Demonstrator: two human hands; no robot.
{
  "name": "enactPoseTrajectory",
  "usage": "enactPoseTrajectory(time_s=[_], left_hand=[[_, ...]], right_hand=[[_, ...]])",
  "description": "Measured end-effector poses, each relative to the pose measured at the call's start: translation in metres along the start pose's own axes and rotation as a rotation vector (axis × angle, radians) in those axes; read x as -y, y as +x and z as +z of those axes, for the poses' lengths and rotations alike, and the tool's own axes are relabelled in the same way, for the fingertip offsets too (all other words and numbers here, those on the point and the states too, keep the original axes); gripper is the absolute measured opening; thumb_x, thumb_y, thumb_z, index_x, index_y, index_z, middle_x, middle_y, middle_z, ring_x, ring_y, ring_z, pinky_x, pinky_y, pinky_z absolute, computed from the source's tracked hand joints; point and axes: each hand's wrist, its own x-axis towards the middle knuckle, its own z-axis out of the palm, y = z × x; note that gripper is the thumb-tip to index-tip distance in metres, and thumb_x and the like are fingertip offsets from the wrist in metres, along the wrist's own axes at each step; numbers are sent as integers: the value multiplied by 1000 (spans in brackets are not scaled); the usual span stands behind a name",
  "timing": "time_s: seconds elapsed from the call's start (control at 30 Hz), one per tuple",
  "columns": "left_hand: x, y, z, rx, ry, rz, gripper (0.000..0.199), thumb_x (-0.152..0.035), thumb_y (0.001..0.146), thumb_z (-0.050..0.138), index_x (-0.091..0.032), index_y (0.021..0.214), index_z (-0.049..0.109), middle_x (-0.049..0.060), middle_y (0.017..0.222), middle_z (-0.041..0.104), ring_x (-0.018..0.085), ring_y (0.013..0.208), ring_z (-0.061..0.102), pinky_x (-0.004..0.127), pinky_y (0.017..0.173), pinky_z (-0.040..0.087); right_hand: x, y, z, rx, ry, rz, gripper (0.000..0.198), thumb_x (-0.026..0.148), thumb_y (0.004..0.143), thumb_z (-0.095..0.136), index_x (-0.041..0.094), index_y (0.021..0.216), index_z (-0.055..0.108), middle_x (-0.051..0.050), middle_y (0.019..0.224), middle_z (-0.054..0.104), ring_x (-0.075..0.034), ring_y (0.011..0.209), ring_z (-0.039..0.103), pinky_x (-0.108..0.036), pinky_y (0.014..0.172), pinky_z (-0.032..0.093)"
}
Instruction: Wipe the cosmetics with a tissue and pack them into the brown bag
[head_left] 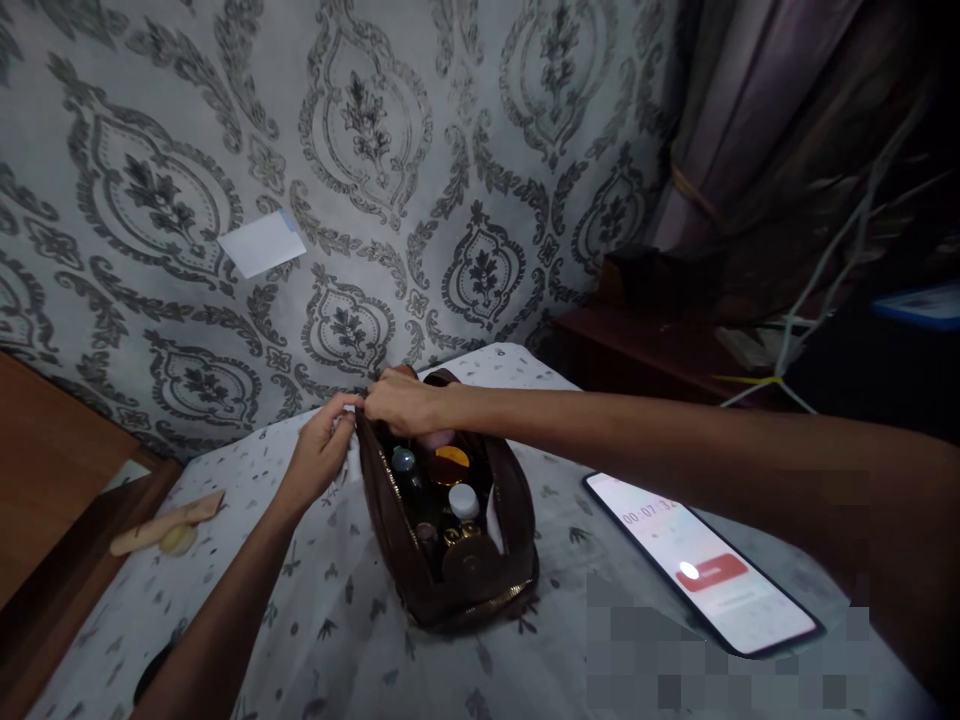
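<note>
A phone [705, 575] on the right of the frame shows the only clear writing: digits reading 00:07:3, with the last one hard to make out. Below them sits a red button [711, 573] whose lettering is too blurred to read. The pale card [262, 243] on the patterned wall [487, 170], upper left, bears no writing that can be made out.

The brown bag [517, 500] stands unzipped at the middle of the frame, its mouth wide, on a white printed sheet [337, 610]. The left hand [324, 448] has its grip almost closed — thumb and forefinger pinching the bag's far left corner. Against it, the right hand [405, 403] reaches across the far end, fingers curled at the same corner; whether they clasp the rim or something smaller cannot be told — the knuckles hide it.

Inside the bag, a white cap [463, 502] stands near an amber round item [450, 465], with a pale greenish cap [403, 460] by the left wall. A wooden piece [169, 522] lies at the lower left, just beside a yellowish round object [178, 541].
</note>
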Motion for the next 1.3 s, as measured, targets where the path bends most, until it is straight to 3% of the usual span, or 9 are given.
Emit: enactPoseTrajectory(time_s=[0.13, 0.23, 0.4, 0.63, 0.87, 1.0, 1.1, 1.2, 1.3], left_hand=[[1, -1, 2, 23, 16, -14, 38, -39, 90, 40, -20, 111, 64, -2, 75, 60, 15, 65, 52, 27, 66, 44], [0, 0, 3, 35, 0, 10, 39, -39, 90, 39, -19, 112, 65, 1, 86, 65, 16, 73, 57, 29, 74, 47], [-9, 7, -4, 155, 30, 117, 38, -42, 92, 42, -19, 109, 67, 4, 103, 70, 22, 100, 62, 32, 91, 47], [-32, 22, -16, 247, 230, 171, 33, -46, 91, 49, -20, 97, 68, 0, 90, 72, 20, 84, 63, 28, 79, 46], [-33, 23, -14, 354, 157, 170, 28, -42, 89, 51, -21, 95, 69, 0, 96, 73, 21, 91, 65, 28, 83, 47], [-35, 25, -13, 381, 143, 178, 29, -42, 88, 52, -22, 96, 72, 1, 98, 75, 21, 95, 66, 28, 87, 46], [-36, 28, -14, 414, 146, 147, 31, -44, 87, 53, -23, 93, 75, 0, 93, 76, 21, 90, 67, 28, 84, 47], [-35, 30, -14, 430, 143, 126, 33, -46, 88, 53, -23, 96, 75, 1, 94, 76, 22, 90, 67, 29, 85, 48], [-33, 30, -16, 438, 159, 154, 32, -43, 89, 51, -23, 99, 74, 2, 99, 76, 22, 93, 67, 30, 88, 48]], right_hand=[[-12, -14, -6, -201, 401, 161, 11, 6, 78, 64, 13, 78, 72, 1, 68, 65, -11, 66, 59, -21, 60, 35], [-13, -24, -8, -240, 611, 293, 6, 8, 78, 67, 12, 74, 70, 2, 64, 62, -9, 61, 58, -19, 58, 36], [5, -34, -7, -336, 612, 406, 8, 9, 78, 64, 14, 74, 67, 3, 64, 61, -9, 60, 55, -20, 57, 34], [4, -39, -28, -572, 659, 509, 8, 9, 78, 61, 14, 75, 66, 3, 68, 62, -9, 65, 55, -20, 60, 37], [11, -45, -18, -316, 659, 498, 11, 16, 82, 65, 16, 72, 68, 2, 68, 66, -10, 65, 59, -20, 59, 37], [8, -46, -10, -248, 590, 486, 15, 21, 85, 63, 16, 73, 70, 1, 71, 67, -10, 70, 59, -19, 63, 38], [-3, -47, -11, -197, 566, 386, 22, 27, 88, 60, 15, 74, 71, 0, 73, 68, -10, 70, 57, -20, 63, 37], [-8, -50, -14, -112, 526, 250, 16, 25, 83, 64, 14, 76, 72, 0, 72, 67, -10, 66, 55, -20, 61, 36], [-3, -55, -18, -58, 454, 266, 10, 20, 76, 66, 13, 81, 72, 1, 68, 64, -11, 62, 53, -22, 56, 33]])
